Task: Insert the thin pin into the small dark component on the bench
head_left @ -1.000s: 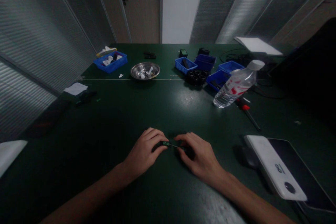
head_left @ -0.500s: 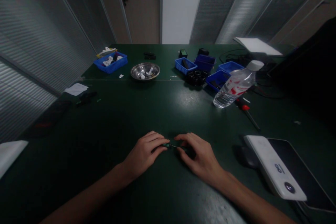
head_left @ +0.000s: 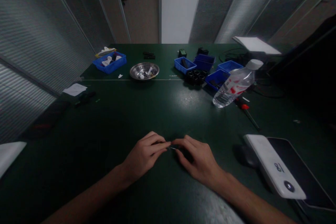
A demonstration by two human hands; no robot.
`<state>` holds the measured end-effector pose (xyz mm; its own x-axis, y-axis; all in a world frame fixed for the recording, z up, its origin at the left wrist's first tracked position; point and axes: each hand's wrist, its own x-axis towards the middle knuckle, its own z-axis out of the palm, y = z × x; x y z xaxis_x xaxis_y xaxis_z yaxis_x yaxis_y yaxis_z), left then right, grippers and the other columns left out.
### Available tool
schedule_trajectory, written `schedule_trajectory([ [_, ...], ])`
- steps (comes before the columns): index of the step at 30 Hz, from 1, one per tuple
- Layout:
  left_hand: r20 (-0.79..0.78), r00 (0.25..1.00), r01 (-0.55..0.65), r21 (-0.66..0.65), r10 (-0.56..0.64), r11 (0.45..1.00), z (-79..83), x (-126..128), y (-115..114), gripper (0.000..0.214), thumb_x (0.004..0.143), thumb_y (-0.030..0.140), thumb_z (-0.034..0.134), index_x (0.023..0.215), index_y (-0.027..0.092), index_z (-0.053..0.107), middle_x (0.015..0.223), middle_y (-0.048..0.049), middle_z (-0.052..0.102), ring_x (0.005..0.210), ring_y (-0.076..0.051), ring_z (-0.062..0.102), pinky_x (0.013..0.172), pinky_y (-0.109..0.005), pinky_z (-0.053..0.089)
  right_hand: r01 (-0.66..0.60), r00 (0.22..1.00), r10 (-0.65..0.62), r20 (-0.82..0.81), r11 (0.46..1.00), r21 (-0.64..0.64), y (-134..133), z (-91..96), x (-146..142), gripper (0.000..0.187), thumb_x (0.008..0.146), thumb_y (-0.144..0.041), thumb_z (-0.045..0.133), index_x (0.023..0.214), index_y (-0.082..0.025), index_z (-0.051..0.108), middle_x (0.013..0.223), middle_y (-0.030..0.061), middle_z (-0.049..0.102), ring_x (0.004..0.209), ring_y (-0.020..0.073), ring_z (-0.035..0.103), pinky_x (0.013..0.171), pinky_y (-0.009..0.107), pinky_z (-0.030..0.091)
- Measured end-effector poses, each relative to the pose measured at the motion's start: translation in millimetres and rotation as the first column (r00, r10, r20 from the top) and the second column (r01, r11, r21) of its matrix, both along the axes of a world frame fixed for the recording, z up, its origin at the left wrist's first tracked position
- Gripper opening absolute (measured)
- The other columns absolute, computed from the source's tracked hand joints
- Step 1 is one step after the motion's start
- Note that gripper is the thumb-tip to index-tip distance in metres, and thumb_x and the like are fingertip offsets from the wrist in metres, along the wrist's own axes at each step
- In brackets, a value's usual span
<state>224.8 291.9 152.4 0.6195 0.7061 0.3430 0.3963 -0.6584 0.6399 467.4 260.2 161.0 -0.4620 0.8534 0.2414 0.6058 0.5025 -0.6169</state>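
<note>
Low over the green table, my left hand (head_left: 145,152) is closed in a pinch at its fingertips. The small dark green piece it grips, like a bit of circuit board, is now mostly covered by the fingers. My right hand (head_left: 196,155) curls around a slim tool with a thin metal shaft (head_left: 173,148); its kind is unclear and its rear end is hidden in the palm. That shaft points left at the piece. My right index fingertip meets the fingertips of my left hand just above it.
A steel bowl (head_left: 145,79) of small parts and blue bins (head_left: 110,65) stand further back. To the right are a water bottle (head_left: 233,84), a red-and-black screwdriver (head_left: 248,112), a white device (head_left: 275,168) and a phone (head_left: 296,168). White paper (head_left: 75,89) lies left.
My right index finger has come left and down to touch my left fingertips. My left index finger has stretched over the green piece, which is now mostly covered.
</note>
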Motion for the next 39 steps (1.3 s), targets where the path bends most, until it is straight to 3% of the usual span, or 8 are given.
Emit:
schedule_trajectory([
  [4,0.022,0.995,0.093,0.04,-0.093,0.995,1.7,1.9,-2.1,0.027,0.097,0.012,0.06,0.121,0.017,0.072,0.109,-0.008,0.073,0.101,-0.018,0.064,0.085,-0.033,0.058,-0.041,0.999,0.041,-0.008,0.999,0.004,-1.2,-2.9,0.1,0.024,0.101,-0.023,0.053,0.123,-0.024,0.06,0.093,0.0022,0.065,0.078,0.0143,0.061,0.067,0.026,0.044],
  [15,0.068,0.993,0.095,0.059,-0.098,0.994,1.9,3.6,-4.4,0.023,0.096,0.01,0.061,0.114,0.016,0.075,0.105,-0.0077,0.075,0.097,-0.018,0.066,0.083,-0.032,0.06,-0.061,0.998,0.061,-0.016,0.998,-0.002,-2.9,-1.7,-1.5,0.025,0.102,-0.023,0.051,0.125,-0.024,0.059,0.094,0.0026,0.065,0.079,0.0141,0.062,0.067,0.026,0.045],
  [22,0.23,0.972,-0.014,-0.093,0.035,0.996,-1.9,5.8,-8.8,0.026,0.092,0.015,0.07,0.116,0.022,0.077,0.103,-0.0057,0.077,0.094,-0.018,0.068,0.081,-0.033,0.061,-0.016,0.983,0.005,-0.185,0.998,-0.059,-4.5,0.8,-3.9,0.019,0.102,-0.024,0.052,0.117,-0.023,0.063,0.094,0.0035,0.066,0.082,0.015,0.064,0.072,0.027,0.049],
  [28,0.154,0.988,0.007,-0.221,0.028,0.975,0.4,4.7,-5.8,0.021,0.091,0.018,0.071,0.11,0.023,0.079,0.1,-0.0049,0.078,0.092,-0.018,0.068,0.081,-0.034,0.059,-0.025,0.995,0.02,-0.094,0.998,-0.052,-3.8,0.7,-3.9,0.02,0.102,-0.024,0.052,0.118,-0.023,0.064,0.094,0.0035,0.066,0.079,0.0143,0.062,0.07,0.026,0.048],
  [34,0.128,0.99,-0.025,-0.228,0.055,0.973,7.7,6.3,-5.9,0.019,0.093,0.019,0.067,0.107,0.024,0.079,0.107,-0.0065,0.075,0.099,-0.02,0.067,0.087,-0.037,0.058,-0.024,0.998,0.021,-0.062,0.998,-0.058,-3.3,1.3,-1.7,0.02,0.1,-0.023,0.054,0.118,-0.022,0.064,0.094,0.0032,0.066,0.079,0.0147,0.062,0.069,0.026,0.047],
  [39,0.113,0.99,-0.049,-0.258,0.08,0.965,10.7,7.6,-5.4,0.018,0.096,0.019,0.064,0.105,0.024,0.079,0.1,-0.0055,0.075,0.095,-0.019,0.067,0.084,-0.035,0.058,-0.02,0.996,0.015,-0.089,0.998,-0.053,-2.9,0.2,-1.3,0.02,0.101,-0.023,0.053,0.118,-0.023,0.064,0.095,0.0036,0.066,0.08,0.0145,0.063,0.07,0.026,0.049],
])
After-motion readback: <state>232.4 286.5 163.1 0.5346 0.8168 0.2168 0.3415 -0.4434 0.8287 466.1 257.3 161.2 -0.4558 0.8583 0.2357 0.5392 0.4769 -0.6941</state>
